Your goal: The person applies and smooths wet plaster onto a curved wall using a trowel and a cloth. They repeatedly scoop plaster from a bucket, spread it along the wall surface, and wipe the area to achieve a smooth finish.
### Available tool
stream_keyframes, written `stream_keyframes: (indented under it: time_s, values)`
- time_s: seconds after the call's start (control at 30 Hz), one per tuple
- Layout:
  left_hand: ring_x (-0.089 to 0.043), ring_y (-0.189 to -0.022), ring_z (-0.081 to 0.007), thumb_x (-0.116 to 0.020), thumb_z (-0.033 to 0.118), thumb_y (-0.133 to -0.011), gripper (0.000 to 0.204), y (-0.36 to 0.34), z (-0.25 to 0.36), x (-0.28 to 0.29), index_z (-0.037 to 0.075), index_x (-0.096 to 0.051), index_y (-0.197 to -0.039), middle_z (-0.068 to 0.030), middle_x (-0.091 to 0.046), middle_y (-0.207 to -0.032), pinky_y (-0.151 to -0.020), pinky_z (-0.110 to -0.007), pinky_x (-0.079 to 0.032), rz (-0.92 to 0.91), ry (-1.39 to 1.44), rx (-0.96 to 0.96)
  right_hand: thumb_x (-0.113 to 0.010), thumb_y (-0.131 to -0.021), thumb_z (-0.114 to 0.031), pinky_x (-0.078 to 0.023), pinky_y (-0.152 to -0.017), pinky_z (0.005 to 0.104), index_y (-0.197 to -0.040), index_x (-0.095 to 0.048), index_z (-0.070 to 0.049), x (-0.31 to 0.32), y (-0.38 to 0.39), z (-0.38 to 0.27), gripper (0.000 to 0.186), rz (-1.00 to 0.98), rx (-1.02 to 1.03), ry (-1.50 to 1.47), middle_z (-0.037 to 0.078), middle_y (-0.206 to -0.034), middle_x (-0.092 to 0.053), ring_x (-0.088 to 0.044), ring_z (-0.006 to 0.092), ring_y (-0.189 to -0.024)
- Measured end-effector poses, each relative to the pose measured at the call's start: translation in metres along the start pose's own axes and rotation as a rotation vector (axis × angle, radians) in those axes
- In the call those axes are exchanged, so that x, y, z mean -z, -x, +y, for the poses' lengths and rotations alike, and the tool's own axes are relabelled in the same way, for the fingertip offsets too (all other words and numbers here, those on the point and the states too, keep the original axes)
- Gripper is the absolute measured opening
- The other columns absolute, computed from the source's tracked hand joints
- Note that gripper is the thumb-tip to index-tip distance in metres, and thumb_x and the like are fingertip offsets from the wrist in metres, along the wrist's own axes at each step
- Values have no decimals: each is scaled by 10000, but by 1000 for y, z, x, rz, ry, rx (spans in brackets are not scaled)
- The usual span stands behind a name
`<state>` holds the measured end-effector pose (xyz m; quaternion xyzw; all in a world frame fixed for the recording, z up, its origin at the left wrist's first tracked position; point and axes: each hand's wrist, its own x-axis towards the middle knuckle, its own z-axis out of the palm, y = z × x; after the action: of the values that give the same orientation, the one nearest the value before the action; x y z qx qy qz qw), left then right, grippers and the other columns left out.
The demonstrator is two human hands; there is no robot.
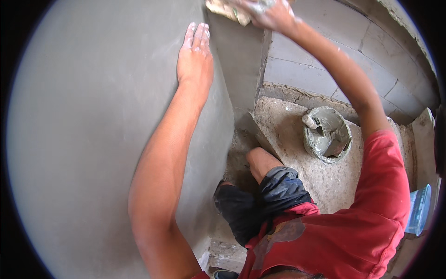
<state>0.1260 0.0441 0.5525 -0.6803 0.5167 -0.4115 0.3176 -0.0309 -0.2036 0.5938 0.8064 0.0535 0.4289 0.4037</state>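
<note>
My left hand [194, 58] lies against the smooth grey plastered wall [83, 116], fingers stretched out and their tips whitened with residue. At the top, my right hand [272, 16], blurred and smeared with pale material, grips a cream, crumpled pad [232, 10], perhaps a sponge or cloth, at the upper edge of the grey wall. Part of that pad and some fingers are cut off or blurred.
A bucket [330, 144] of grey mix with a tool handle in it stands on a rough concrete ledge [283, 125] at right. Pale block walling [302, 65] rises behind. A blue plastic container [418, 209] sits at far right. My legs are in the narrow recess beside the wall.
</note>
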Motion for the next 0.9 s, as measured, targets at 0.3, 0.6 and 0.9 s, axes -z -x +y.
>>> stream_keyframes:
  time_s: [0.3, 0.6, 0.9]
  values:
    - [-175, -1689, -200, -478, 351, -1099, 644, 2, 0, 2, 78, -421, -1679, -48, -297, -1807, -1391, -484, -81, 11, 2, 3, -703, -1005, -228, -294, -1342, 527, -1470, -682, -256, -2, 99, -82, 466, -421, 1, -313, -59, -1650, -559, -467, 169, -1566]
    - [-202, -1686, -286, -402, 307, -1123, 607, 2, 6, 0, 49, -425, -1671, -101, -309, -1800, -1364, -595, -18, 38, -42, -75, -756, -956, -259, -209, -1365, 545, -1557, -604, -252, -18, 120, -144, 620, -308, 84, -148, -50, -1689, -512, -380, 175, -1617]
    - [-211, -1684, -288, -426, 315, -1113, 619, -9, 11, -8, 49, -423, -1672, -105, -331, -1791, -1364, -594, -24, 35, 1, -53, -651, -1049, -253, -169, -1387, 495, -1584, -558, -245, -6, 130, -91, 544, -409, -115, -79, -33, -1675, -527, -410, 131, -1592]
